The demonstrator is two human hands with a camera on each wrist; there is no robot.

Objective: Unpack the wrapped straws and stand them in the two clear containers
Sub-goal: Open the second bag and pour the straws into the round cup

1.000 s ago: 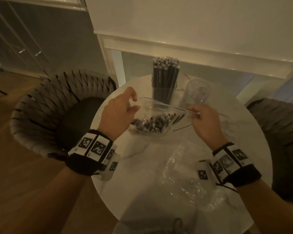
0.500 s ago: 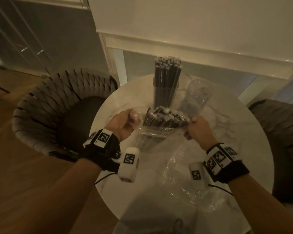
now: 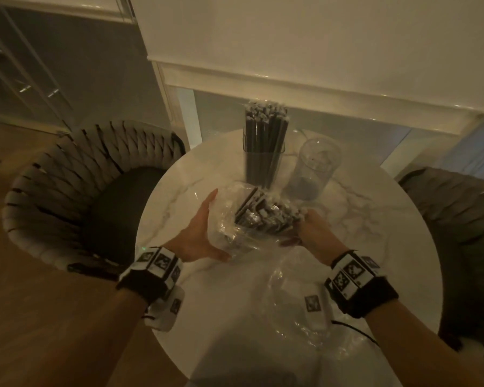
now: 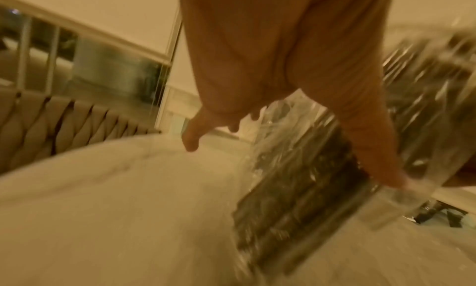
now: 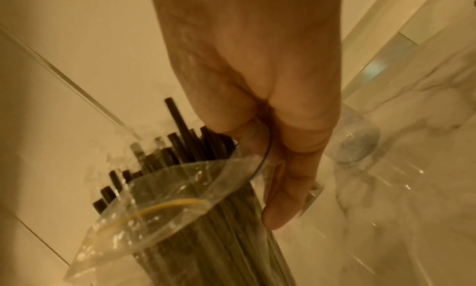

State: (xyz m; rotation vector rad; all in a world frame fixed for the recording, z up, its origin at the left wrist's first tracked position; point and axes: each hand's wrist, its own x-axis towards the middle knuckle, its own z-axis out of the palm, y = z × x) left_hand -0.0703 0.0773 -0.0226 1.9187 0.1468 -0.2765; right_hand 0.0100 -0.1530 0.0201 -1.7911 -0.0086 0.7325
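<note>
A clear plastic bag (image 3: 235, 233) holding a bundle of black straws (image 3: 266, 216) stands tilted between my hands above the round marble table (image 3: 176, 196). My left hand (image 3: 204, 230) lies with straight fingers against the bag's left side, thumb low on the plastic. My right hand (image 3: 310, 230) grips the bag's mouth and the straws; in the right wrist view its fingers (image 5: 280, 188) curl round the bag (image 5: 180, 188), and a rubber band (image 5: 167, 207) circles the bundle. Behind stand a clear container (image 3: 264, 160) full of black straws and an empty one (image 3: 316, 166).
A crumpled empty plastic wrapper (image 3: 299, 303) lies on the table near its front edge. A woven chair (image 3: 76, 191) stands left of the table and another chair (image 3: 464, 219) to the right. A white wall ledge runs behind the containers.
The bag has gone from lying open-mouthed between my hands to standing more upright with the straw ends up. My left hand let go of the rim and flattened against the bag's side.
</note>
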